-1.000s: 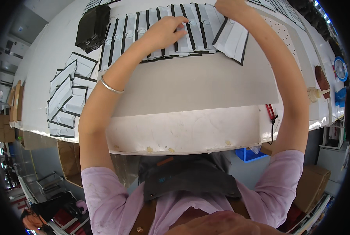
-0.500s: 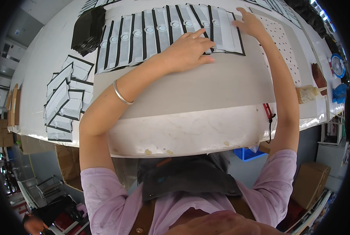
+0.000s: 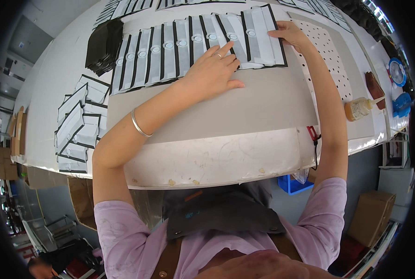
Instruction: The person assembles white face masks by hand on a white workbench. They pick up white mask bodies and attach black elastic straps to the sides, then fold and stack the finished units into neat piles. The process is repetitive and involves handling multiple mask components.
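Observation:
A row of overlapping flat white panels with black edges and small round clear pieces runs across a grey sheet. My left hand lies on the right half of this row. Its fingers are stretched out and apart, fingertips on the panels, with a ring on one finger. At the row's right end, my right hand has the black edge of the last white panel between thumb and fingers. The thumb is on top; the other fingertips are partly hidden.
A stack of black pieces stands left of the row, and loose white pieces are heaped nearer me. On the right are a perforated white sheet, a bottle of amber liquid, a blue round object and a red-handled tool.
My right hand has come down and closed on the edge of the end panel. My left hand has shifted slightly left and nearer me, still on the row.

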### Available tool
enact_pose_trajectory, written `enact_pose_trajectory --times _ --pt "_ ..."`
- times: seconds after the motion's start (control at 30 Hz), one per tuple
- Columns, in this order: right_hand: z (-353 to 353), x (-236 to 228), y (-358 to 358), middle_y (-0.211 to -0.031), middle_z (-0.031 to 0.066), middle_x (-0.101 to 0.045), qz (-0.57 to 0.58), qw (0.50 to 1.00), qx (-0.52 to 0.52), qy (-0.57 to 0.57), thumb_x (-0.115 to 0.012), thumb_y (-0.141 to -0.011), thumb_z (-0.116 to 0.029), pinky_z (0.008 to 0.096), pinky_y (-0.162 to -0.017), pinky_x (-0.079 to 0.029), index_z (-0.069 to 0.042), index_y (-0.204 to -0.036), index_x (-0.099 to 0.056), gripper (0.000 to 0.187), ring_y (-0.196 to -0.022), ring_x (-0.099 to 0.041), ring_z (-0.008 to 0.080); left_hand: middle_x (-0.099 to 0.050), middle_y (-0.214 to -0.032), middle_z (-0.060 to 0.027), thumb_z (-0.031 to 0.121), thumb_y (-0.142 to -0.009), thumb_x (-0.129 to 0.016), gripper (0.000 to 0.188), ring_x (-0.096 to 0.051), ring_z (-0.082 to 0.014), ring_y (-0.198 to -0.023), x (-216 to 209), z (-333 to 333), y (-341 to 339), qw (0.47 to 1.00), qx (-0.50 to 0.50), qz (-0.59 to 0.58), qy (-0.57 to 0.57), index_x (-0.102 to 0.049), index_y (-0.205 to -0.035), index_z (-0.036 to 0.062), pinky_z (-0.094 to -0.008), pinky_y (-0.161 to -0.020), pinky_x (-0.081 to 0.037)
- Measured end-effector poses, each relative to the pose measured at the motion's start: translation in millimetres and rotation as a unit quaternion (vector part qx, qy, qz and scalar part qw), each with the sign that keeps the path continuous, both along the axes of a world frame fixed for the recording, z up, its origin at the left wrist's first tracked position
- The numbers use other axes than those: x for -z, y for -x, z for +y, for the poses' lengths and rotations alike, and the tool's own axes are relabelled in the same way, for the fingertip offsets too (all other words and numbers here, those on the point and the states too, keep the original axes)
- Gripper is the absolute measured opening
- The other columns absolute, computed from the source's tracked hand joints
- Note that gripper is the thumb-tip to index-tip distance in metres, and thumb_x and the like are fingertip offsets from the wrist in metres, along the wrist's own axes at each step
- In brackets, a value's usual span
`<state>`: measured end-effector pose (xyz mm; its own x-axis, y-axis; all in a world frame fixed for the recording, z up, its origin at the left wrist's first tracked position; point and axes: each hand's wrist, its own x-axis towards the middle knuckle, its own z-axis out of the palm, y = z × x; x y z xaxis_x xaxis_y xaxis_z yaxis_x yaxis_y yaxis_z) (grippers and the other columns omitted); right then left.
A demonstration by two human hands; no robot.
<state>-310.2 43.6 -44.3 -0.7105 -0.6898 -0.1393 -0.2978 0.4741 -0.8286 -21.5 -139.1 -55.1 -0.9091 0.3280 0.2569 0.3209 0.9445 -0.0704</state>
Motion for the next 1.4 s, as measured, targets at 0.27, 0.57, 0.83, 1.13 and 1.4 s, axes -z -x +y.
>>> enact_pose_trajectory --times 0.27,0.57,0.83,1.13,1.4 --pt "-19.7 3.2 -18.2 -0.112 0.0032 -0.070 -0.007 1.000 0.015 -0.010 -0.075 -0.086 -0.018 0.0349 -0.095 -0.049 -0.006 -0.130 -0.063 0.047 -0.102 -0.065 0.0153 -0.056 -0.134 -0.0247 0.048 -0.097 -0.059 0.067 -0.054 -0.0422 -0.124 7.1 -1.4 -22.6 0.992 -0.046 -0.013 -0.118 -0.047 -0.140 -0.0021 -0.0468 -0.104 -0.045" --pt "-19.0 -8.2 -32.3 -0.109 0.0029 -0.070 0.001 0.999 0.022 -0.033 -0.073 -0.087 -0.014 0.0327 -0.089 -0.051 -0.005 -0.127 -0.064 0.042 -0.098 -0.065 0.0130 -0.050 -0.140 -0.0300 0.048 -0.098 -0.057 0.067 -0.049 -0.0441 -0.131 19.2 -1.8 -24.2 0.994 -0.048 0.018 -0.097 -0.050 -0.137 -0.0070 -0.0466 -0.109 -0.042" --pt "-17.8 8.7 -10.7 -0.109 0.0033 -0.069 -0.018 1.000 -0.009 0.008 -0.078 -0.082 -0.019 0.0340 -0.089 -0.049 -0.006 -0.130 -0.061 0.052 -0.101 -0.064 0.0135 -0.051 -0.140 -0.0304 0.046 -0.097 -0.059 0.068 -0.047 -0.0435 -0.134 15.5 5.9 -23.2 0.993 -0.063 -0.007 -0.101 -0.051 -0.134 -0.0105 -0.0468 -0.111 -0.041" --pt "-14.1 13.1 -62.1 -0.132 0.0148 -0.060 0.377 0.925 0.036 -0.029 -0.078 -0.083 -0.023 0.0392 -0.095 -0.049 -0.007 -0.150 -0.040 0.078 -0.111 -0.062 0.0286 -0.055 -0.137 -0.0272 0.046 -0.099 -0.056 0.066 -0.050 -0.0434 -0.131 24.1 -29.2 -41.9 0.977 -0.151 0.151 -0.014 -0.049 -0.137 -0.0078 -0.0485 -0.109 -0.042" --pt "-20.9 9.4 -188.5 -0.139 0.0137 -0.056 0.477 0.857 -0.192 0.040 -0.068 -0.092 -0.027 0.0440 -0.102 -0.046 -0.009 -0.133 -0.059 0.046 -0.125 -0.054 0.0331 -0.073 -0.091 -0.0132 0.034 -0.090 -0.065 0.037 -0.069 -0.0301 -0.087 -18.0 -142.8 35.3 0.843 -0.327 -0.049 -0.424 -0.072 -0.100 -0.0014 -0.0417 -0.077 -0.053"
